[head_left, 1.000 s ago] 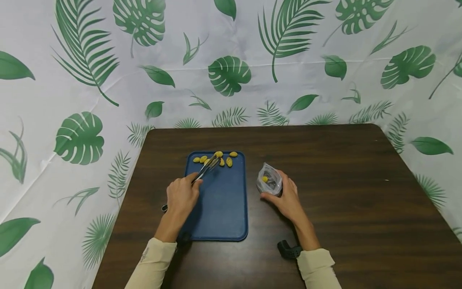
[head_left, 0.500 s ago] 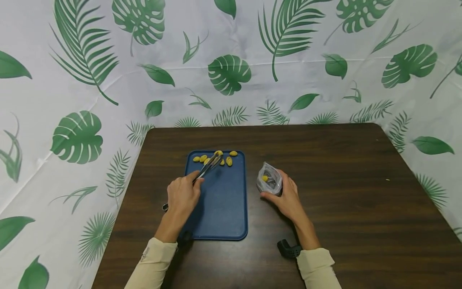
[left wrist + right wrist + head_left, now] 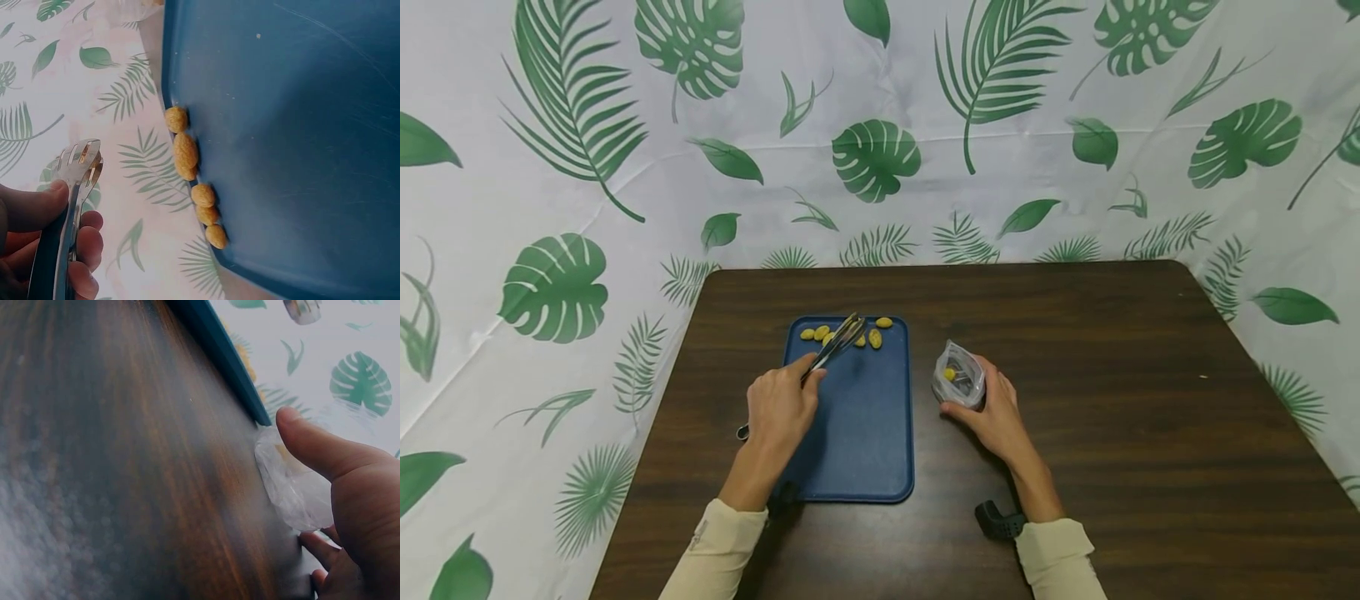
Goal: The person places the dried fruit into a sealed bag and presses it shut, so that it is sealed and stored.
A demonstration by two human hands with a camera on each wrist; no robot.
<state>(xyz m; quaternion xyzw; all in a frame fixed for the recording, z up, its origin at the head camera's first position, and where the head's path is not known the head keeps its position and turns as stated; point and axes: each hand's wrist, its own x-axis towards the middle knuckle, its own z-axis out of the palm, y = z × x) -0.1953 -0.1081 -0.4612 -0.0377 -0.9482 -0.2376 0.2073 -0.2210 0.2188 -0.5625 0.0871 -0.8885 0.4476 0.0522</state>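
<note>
My left hand [image 3: 780, 407] grips metal tongs [image 3: 831, 348] over the far end of a blue tray [image 3: 867, 425]. A yellow piece [image 3: 95, 164] shows between their slotted tips in the left wrist view. Several small, oval, wrinkled yellow pieces [image 3: 876, 338] lie along the tray's far rim. Right of the tray, my right hand [image 3: 997, 415] holds a clear plastic bag [image 3: 942, 392] upright by its side, thumb in front and fingers behind. Its mouth gapes upward, with a yellow piece [image 3: 950, 374] visible inside.
The tray stands on a dark wooden table [image 3: 1120, 400], left of its middle. Behind the table hangs a white cloth [image 3: 805, 50] printed with green leaves. A black band [image 3: 1000, 521] is on my right wrist.
The tong tips have come together and risen slightly toward the far right, with the yellow piece that lay at the far rim now between them. My right hand and the bag stay put.
</note>
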